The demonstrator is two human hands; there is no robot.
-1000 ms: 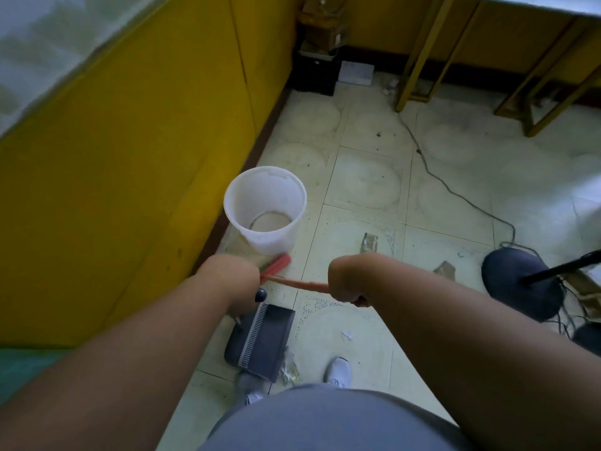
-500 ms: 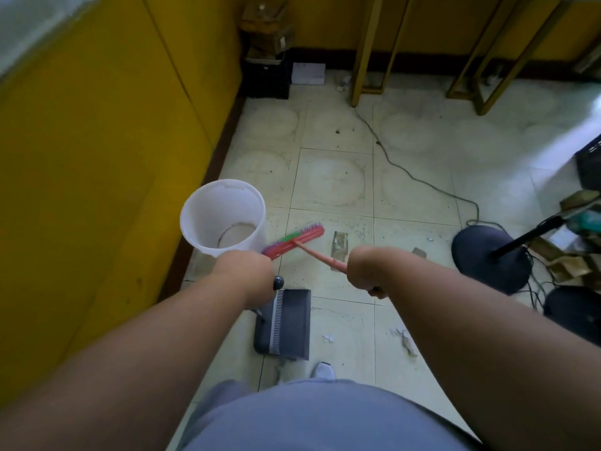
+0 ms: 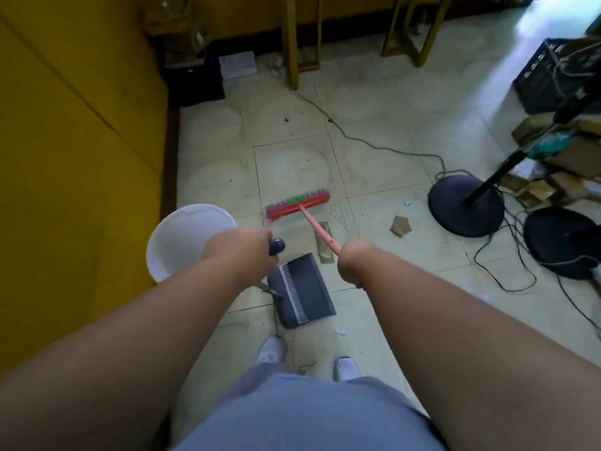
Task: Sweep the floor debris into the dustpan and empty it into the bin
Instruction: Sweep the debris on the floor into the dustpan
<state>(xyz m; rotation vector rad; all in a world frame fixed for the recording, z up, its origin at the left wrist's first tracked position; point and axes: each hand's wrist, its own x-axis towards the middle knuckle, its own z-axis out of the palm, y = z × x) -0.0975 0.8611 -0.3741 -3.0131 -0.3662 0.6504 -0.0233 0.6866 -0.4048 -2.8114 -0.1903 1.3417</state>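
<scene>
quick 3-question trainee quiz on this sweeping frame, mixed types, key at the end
1. True or false: the broom head lies inside the dustpan.
2. Which hand grips the pink broom handle? A) left hand B) right hand C) neither
3. Fill in: the white bin stands beside the ___ wall.

Key
1. False: it is on the floor beyond the dustpan, past the strip of cardboard.
2. B; the left hand grips the dustpan handle.
3. Yellow.
</scene>
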